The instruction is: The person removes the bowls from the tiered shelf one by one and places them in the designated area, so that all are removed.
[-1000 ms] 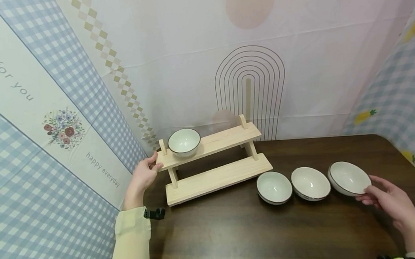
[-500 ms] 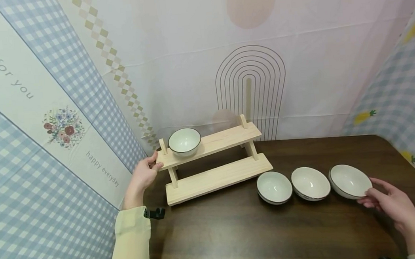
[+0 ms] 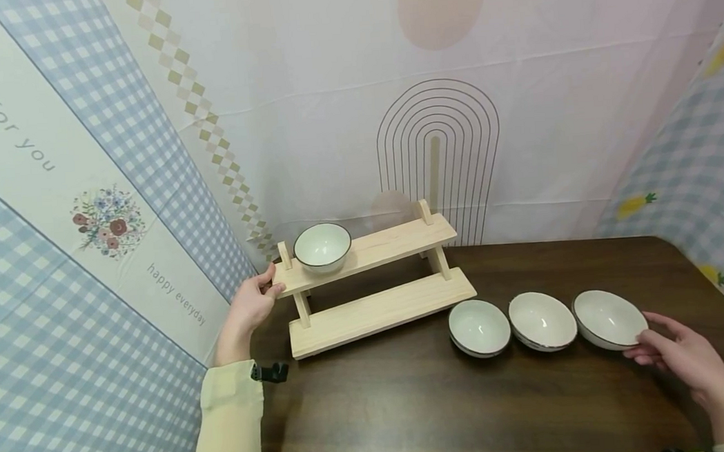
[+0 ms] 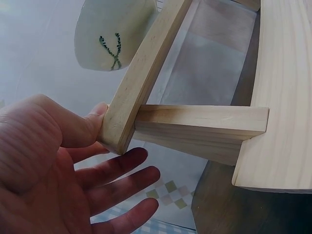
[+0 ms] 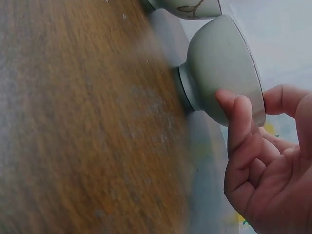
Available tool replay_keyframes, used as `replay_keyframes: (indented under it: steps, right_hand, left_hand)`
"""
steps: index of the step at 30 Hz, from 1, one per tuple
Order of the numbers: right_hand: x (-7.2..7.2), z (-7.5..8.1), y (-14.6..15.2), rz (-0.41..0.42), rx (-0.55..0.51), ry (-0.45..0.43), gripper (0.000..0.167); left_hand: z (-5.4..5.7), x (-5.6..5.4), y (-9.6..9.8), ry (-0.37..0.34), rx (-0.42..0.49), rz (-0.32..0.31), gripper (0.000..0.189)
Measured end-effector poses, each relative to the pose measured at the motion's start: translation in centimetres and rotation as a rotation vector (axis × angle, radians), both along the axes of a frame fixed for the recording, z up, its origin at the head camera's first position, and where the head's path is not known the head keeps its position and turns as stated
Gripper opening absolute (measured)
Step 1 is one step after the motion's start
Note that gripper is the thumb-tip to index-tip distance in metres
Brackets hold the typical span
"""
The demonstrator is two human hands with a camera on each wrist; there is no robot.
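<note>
**A:** so where's the end bowl (image 3: 610, 318), and who's got it?

**B:** Far right of the row on the table (image 3: 410, 410). Right hand (image 3: 681, 355) has it in a light pinch, thumb over the rim, fingertips on the outside. With 12 straight away from the person, it's at that hand's 10 o'clock. Can't tell if its foot is fully down.

**A:** neighbours?

**B:** Middle bowl (image 3: 542, 320) just beside it at 9, then the third bowl (image 3: 479, 328) further that way, right by the rack (image 3: 382, 306). Can't tell what's actually touching.

**A:** and how does the rack lie?

**B:** Long axis runs from a bit under 9 to a bit above 3. From the end bowl it's just past 9, which imo is the relation that counts: right hand's on the bowl, left hand (image 3: 254, 302) is well away.

**A:** left one idle?

**B:** Nah, thumb and what looks like the index pinch the rack's left end, other three fingers loose and spread. Top bowl (image 3: 322, 248) sits upright on the rack at that hand's 2.
</note>
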State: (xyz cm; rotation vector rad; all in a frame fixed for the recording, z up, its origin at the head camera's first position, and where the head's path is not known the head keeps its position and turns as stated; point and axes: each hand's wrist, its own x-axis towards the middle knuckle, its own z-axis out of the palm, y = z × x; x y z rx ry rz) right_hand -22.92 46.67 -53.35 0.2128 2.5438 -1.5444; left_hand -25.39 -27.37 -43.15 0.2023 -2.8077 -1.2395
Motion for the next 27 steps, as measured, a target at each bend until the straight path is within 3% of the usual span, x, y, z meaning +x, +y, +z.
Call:
replay_keyframes:
  steps: [9,20,27]
  right_hand:
    - [-0.33,0.11,0.11,0.042,0.068,0.021,0.069]
    - [-0.27,0.13,0.76,0.092,0.024,0.001,0.051]
    - [-0.30,0.38,0.93,0.086,0.068,-0.028,0.071]
  left_hand:
    - [0.03,-0.15,-0.03,0.016,0.002,-0.013,0.058]
    - [-0.06,-0.24,-0.15,0.014,0.040,-0.003,0.058]
    - [-0.13,-0.18,-0.04,0.002,0.070,0.000,0.058]
